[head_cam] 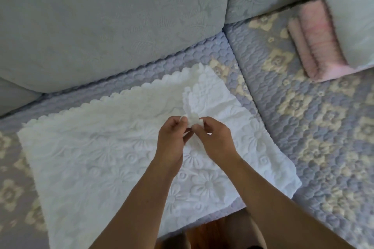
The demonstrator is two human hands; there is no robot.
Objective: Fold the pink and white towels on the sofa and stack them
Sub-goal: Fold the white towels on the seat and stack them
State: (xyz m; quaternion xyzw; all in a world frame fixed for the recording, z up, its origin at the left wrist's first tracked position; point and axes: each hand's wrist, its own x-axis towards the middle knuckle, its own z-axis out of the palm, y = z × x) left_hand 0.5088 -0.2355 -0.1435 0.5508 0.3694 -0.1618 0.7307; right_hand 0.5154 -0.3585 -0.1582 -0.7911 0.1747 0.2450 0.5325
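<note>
A white towel (pixel 105 147) with an embossed flower pattern and a scalloped edge lies spread on the sofa seat. Its right part is lifted and bunched towards the middle. My left hand (pixel 172 139) and my right hand (pixel 214 137) meet above the towel's centre, and both pinch a small bunched piece of its white fabric between fingers and thumb. A folded pink towel (pixel 315 42) lies at the far right of the seat, partly under a grey-green cushion.
The seat has a quilted blue-grey cover with cream flowers (pixel 303 117). Grey-green back cushions (pixel 101 16) rise behind. A grey-green cushion (pixel 352 16) sits at the far right. Wooden floor (pixel 214 232) shows at the seat's front edge.
</note>
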